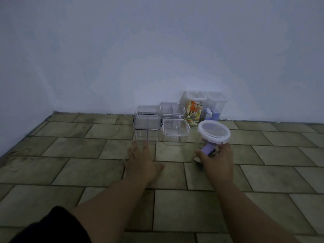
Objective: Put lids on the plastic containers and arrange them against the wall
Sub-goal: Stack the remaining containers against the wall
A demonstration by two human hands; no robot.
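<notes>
a floor of worn olive-grey tiles, laid like bricks, meets a plain pale blue wall; the light is dim. the right grip is curled round the lower part of a clear round jar, thumb on its left side, fingers on its right, holding it tilted toward the camera. whether its base rests on the floor cannot be told. a white-rimmed lid sits on the jar. a purple item lies inside, just above the thumb; any print on it is too blurred to read.

the left grip is flat, palm down, fingers straight and spread, holding nothing, low over the floor and well left of the right grip. just beyond its fingertips stands a dark-rimmed box, lidded; whether the fingertips touch it cannot be told. beside that box, between the two grips and farther out, is a clear box. behind these, at the wall, stand a back-left box and a back-right box.

beyond the right grip, against the wall, two tall tubs stand side by side. the left tub holds a packet printed in orange, green and yellow, its wording unreadable. the right tub holds a blue carton. a black sleeve shows at the near left.
</notes>
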